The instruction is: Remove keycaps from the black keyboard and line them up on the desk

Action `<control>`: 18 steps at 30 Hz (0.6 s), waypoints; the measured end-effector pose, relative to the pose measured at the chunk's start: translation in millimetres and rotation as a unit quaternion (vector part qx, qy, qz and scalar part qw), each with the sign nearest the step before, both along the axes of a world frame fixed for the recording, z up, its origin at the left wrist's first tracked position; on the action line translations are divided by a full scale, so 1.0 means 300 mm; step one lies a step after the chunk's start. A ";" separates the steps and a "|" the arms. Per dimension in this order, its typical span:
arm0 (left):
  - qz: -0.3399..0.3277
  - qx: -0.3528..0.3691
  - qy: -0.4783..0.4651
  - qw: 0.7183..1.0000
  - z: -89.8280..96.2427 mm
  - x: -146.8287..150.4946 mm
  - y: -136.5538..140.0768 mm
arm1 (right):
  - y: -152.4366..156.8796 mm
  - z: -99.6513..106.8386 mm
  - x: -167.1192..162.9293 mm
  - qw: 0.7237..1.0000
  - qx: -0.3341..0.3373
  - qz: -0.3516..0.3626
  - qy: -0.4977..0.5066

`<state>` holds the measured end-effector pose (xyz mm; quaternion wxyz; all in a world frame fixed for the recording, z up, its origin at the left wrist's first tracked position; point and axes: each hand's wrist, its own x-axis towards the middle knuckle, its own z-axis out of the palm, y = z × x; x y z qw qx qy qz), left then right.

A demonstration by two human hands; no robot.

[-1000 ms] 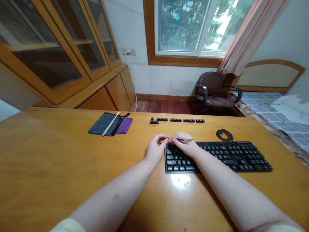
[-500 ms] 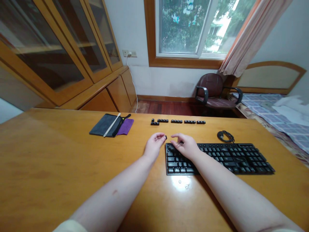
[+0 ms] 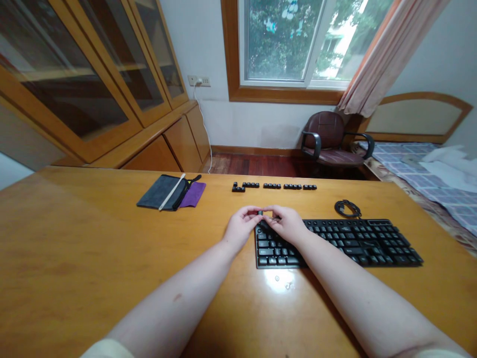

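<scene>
A small black keycap (image 3: 260,213) is pinched between the fingertips of my left hand (image 3: 241,226), above the upper left corner of the black keyboard (image 3: 348,246). My right hand (image 3: 286,226) meets it from the other side, thumb and forefinger closed on the same keycap. Something small and dark shows within my right hand's curled fingers, too hidden to name. My right hand and forearm cover part of the keyboard's left half. Beyond the hands, several loose black keycaps (image 3: 272,186) lie in short groups along a row.
A coiled black cable (image 3: 347,209) lies behind the keyboard. At the left are a dark grey pouch (image 3: 154,191), a pale stick (image 3: 172,191) across it and a purple cloth (image 3: 194,194). An office chair (image 3: 328,136) stands beyond the wooden desk (image 3: 93,248).
My left hand has brought the keycap slightly to the right. My right hand's thumb and forefinger, apart from it before, have closed on it.
</scene>
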<state>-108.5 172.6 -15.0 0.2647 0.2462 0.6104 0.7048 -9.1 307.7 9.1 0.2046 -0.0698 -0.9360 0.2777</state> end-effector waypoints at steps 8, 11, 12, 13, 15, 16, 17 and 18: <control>0.077 -0.103 0.275 0.953 0.120 -0.054 -0.015 | 0.001 0.007 0.006 0.996 -0.045 -0.042 0.070; 0.030 -0.145 0.415 0.898 0.208 -0.118 0.026 | 0.002 0.008 0.009 0.994 -0.056 -0.049 0.083; 0.029 -0.151 0.447 0.881 0.223 -0.141 0.047 | 0.002 0.008 0.009 0.994 -0.058 -0.048 0.083; 0.040 -0.155 0.467 0.869 0.227 -0.164 0.069 | 0.002 0.008 0.010 0.994 -0.060 -0.046 0.083; 0.063 -0.161 0.477 0.862 0.206 -0.202 0.107 | 0.002 0.008 0.011 0.994 -0.059 -0.044 0.085; 0.072 -0.165 0.471 0.864 0.184 -0.216 0.121 | 0.002 0.009 0.011 0.993 -0.059 -0.044 0.087; 0.077 -0.168 0.468 0.864 0.159 -0.226 0.129 | 0.002 0.009 0.011 0.993 -0.060 -0.043 0.090; 0.070 -0.176 0.473 0.861 0.133 -0.233 0.133 | 0.002 0.009 0.011 0.993 -0.060 -0.041 0.093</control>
